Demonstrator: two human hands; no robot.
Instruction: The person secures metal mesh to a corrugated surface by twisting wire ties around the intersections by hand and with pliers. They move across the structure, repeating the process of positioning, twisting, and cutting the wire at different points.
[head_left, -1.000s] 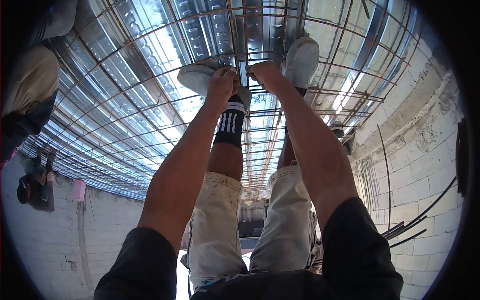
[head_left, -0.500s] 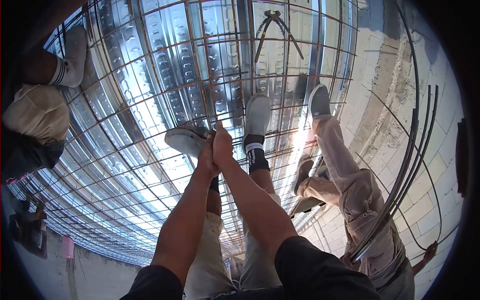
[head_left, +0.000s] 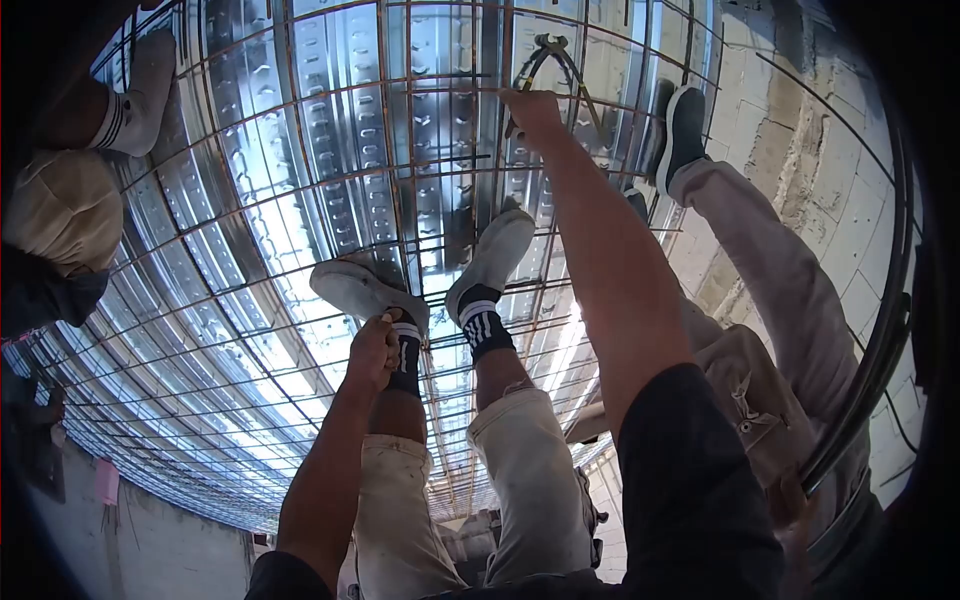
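End-cutting pincers (head_left: 550, 45) with long, spread handles lie on the rebar mesh (head_left: 440, 90) ahead of me. My right hand (head_left: 535, 118) is stretched out to them, its fingers closed round the left handle. Near my left ankle, my left hand (head_left: 376, 352) is held in a fist above the mesh. Whatever may be inside that fist is hidden. My grey shoes (head_left: 365, 290) stand on the mesh, with ribbed metal decking (head_left: 335, 130) beneath it.
On the right, a person in light trousers (head_left: 765, 215) stands beside long dark bars (head_left: 860, 400). A pale block surface (head_left: 840, 130) borders the decking there. Another person's knee (head_left: 65, 210) and socked foot (head_left: 150, 95) are at the left edge.
My hands, together before, have parted. The right has reached forward to the pincers, and the left has drawn back toward my ankle. The person on the right has shifted their leg and bars.
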